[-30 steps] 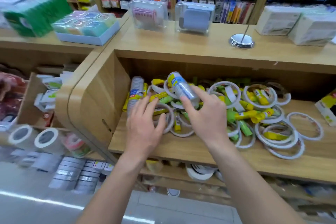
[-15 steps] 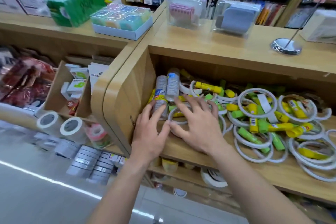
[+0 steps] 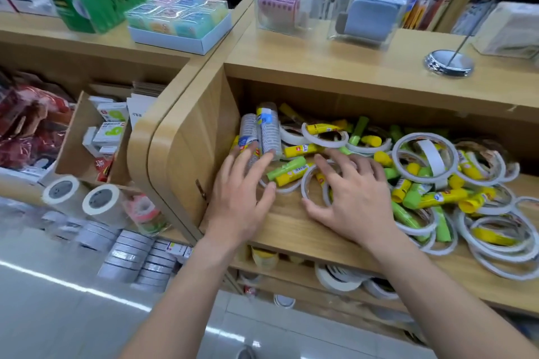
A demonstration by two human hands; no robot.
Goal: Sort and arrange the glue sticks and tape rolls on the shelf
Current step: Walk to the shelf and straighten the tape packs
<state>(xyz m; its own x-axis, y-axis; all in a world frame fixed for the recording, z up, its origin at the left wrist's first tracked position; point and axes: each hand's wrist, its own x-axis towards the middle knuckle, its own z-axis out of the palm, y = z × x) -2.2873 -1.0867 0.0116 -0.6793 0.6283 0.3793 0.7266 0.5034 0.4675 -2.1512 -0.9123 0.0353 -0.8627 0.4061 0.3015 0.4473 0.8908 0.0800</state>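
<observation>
On wooden shelf (image 3: 291, 230), right hand (image 3: 350, 204) spread; thin tape rings (image 3: 304, 185) beneath.

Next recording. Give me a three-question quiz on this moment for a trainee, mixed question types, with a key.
1. True or false: the right hand holds one of the clear bottles lifted above the shelf.
2. Where do the two clear bottles lie? A) against the compartment's left wall B) at its right end C) on the counter above
3. Fill in: the ___ hand's fingertips touch the clear bottles, while the other hand spreads over tape rolls and glue sticks.
Key: 1 false, it holds nothing; 2 A; 3 left, meaning the left hand.
</observation>
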